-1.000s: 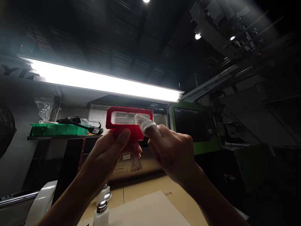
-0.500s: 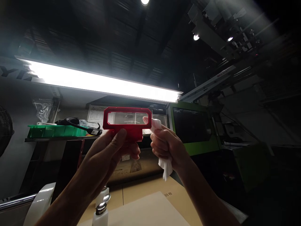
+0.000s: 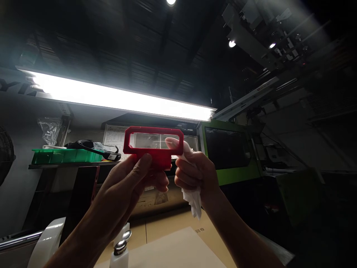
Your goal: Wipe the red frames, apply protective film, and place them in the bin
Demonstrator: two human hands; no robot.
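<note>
Dim room, glaring tube light [image 3: 119,98]

Legible text is scarce. Large dark letters "YI" [image 3: 11,86] show on the grey wall panel at the far left edge, under the long bright strip light; the rest of the word is washed out by glare. Two small printed characters, approx. "回收" [image 3: 199,230], stand on the tan cardboard sheet on the bench, near its back edge. White printed chart [image 3: 113,136] behind the red frame: rows and lines visible, too small to read. Small white label [image 3: 112,156] on black strap at shelf's right end: illegible.
</note>
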